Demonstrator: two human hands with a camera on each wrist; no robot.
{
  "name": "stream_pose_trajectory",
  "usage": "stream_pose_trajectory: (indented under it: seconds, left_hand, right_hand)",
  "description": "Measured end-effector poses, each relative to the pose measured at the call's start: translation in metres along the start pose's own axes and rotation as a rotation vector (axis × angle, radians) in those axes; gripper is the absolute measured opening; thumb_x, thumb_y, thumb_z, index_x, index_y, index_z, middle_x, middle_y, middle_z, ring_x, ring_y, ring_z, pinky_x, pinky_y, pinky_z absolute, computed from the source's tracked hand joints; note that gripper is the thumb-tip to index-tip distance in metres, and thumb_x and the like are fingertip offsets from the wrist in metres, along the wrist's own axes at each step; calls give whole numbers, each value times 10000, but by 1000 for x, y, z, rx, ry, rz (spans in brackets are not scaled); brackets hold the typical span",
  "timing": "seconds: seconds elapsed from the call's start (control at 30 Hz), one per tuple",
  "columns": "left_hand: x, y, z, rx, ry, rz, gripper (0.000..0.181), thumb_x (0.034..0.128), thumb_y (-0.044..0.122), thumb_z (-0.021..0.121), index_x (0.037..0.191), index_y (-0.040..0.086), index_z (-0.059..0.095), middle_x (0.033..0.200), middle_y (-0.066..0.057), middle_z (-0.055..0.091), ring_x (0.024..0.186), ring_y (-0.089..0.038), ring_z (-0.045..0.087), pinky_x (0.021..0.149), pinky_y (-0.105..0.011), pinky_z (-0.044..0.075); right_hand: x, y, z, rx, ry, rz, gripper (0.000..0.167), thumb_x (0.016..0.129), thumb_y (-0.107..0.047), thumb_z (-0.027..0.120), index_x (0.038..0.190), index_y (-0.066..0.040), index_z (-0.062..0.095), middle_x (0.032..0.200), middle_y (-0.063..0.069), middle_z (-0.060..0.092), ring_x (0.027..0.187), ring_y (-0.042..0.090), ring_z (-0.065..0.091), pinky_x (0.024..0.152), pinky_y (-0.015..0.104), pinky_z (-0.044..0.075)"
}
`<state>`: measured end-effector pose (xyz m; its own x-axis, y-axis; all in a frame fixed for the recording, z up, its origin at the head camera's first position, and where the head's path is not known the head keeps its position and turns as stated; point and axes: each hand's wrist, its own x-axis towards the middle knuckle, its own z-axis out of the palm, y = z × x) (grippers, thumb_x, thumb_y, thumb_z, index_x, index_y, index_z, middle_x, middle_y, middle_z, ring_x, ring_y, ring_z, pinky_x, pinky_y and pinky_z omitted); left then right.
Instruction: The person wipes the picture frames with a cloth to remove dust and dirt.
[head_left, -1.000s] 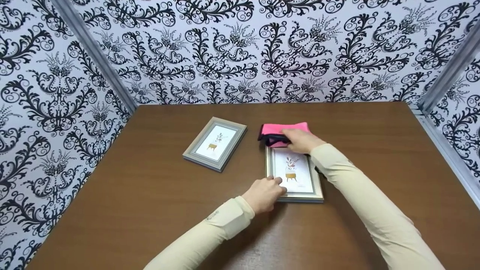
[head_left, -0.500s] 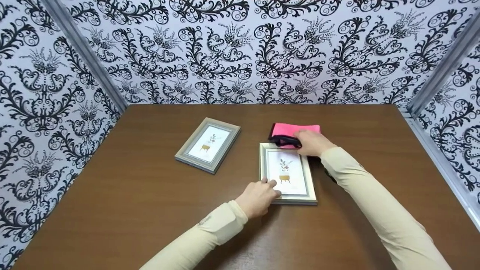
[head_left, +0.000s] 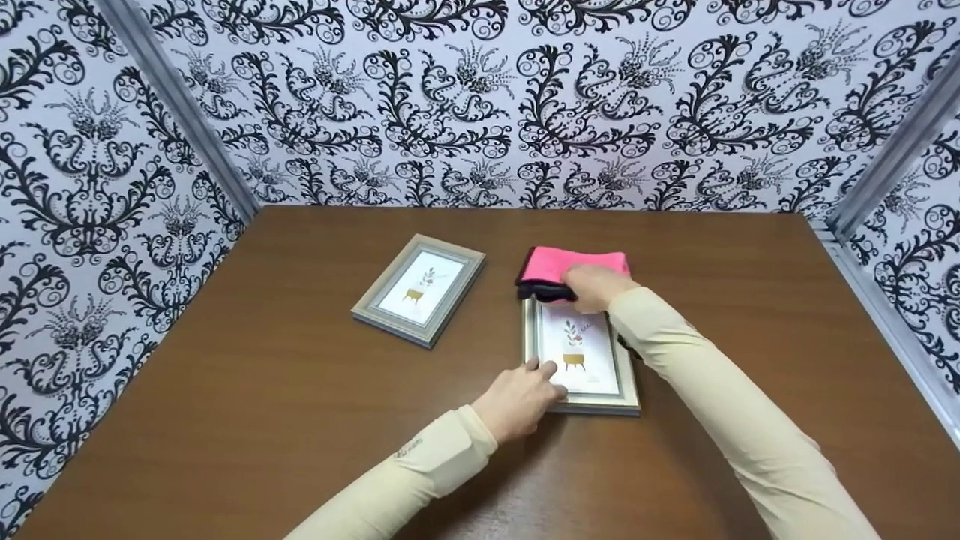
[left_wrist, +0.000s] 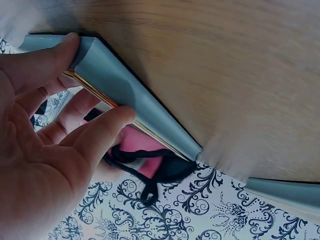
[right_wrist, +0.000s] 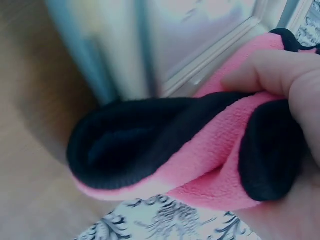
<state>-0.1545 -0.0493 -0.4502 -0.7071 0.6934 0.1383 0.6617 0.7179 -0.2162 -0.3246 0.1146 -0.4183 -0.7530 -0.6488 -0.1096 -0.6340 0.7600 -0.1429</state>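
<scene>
A picture frame (head_left: 627, 382) with a pale, silvery moulding lies face up on the table, showing a print of a potted plant. My left hand (head_left: 519, 401) holds its near left corner; in the left wrist view the thumb and a finger (left_wrist: 125, 116) press on two adjoining sides of the frame (left_wrist: 120, 82). At the frame's far edge, my right hand (head_left: 600, 288) grips a folded pink cloth (head_left: 555, 262) with dark trim. The cloth (right_wrist: 210, 155) covers that far edge and hides it. In the right wrist view the thumb lies over the folds.
A second, similar picture frame (head_left: 420, 291) lies turned at an angle on the brown wooden table (head_left: 262, 390), left of the first. Patterned black-and-white walls (head_left: 450, 105) stand behind and at both sides, with grey metal posts (head_left: 180, 105) at the corners.
My right hand has slid the pink cloth to the right along the frame's far edge, then back to the left. My left hand stays at the near left corner.
</scene>
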Motion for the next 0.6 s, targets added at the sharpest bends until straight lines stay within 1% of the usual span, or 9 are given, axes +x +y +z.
stream_pose_trajectory:
  seconds: [0.07,0.2,0.3,0.43,0.6]
  left_hand:
    - [0,1,1,1,2,5,265,706,139,808,934,247,730,961,-10,579,859,-191,565,543,-269,538]
    - [1,0,-2,16,6,20,255,706,132,801,927,236,730,950,-12,596,825,-200,573,557,-275,539]
    - [3,1,-4,39,7,37,238,722,136,784,934,231,730,942,-14,607,799,-207,583,578,-277,537]
    - [5,4,-6,74,20,54,220,735,157,773,936,238,735,918,-13,610,771,-195,586,605,-274,525]
    - [4,6,-5,97,30,46,204,752,158,753,935,246,734,902,-14,604,744,-188,572,616,-277,505]
  right_hand:
    - [5,-9,2,-7,-13,-28,167,790,3,661,951,21,622,919,161,623,893,343,608,868,456,485]
    - [14,-23,1,0,-14,-76,325,793,0,653,1110,43,595,1048,187,617,996,354,600,935,453,457]
    - [17,-29,2,-3,2,-96,391,781,1,655,1161,44,574,1102,190,604,1049,351,589,965,442,440]
    - [14,-28,5,-18,26,-90,434,769,15,681,1187,36,563,1127,188,596,1079,349,580,977,438,434]
    - [3,-20,4,45,28,-78,579,773,24,689,1320,45,499,1262,229,555,1174,380,527,1033,459,377]
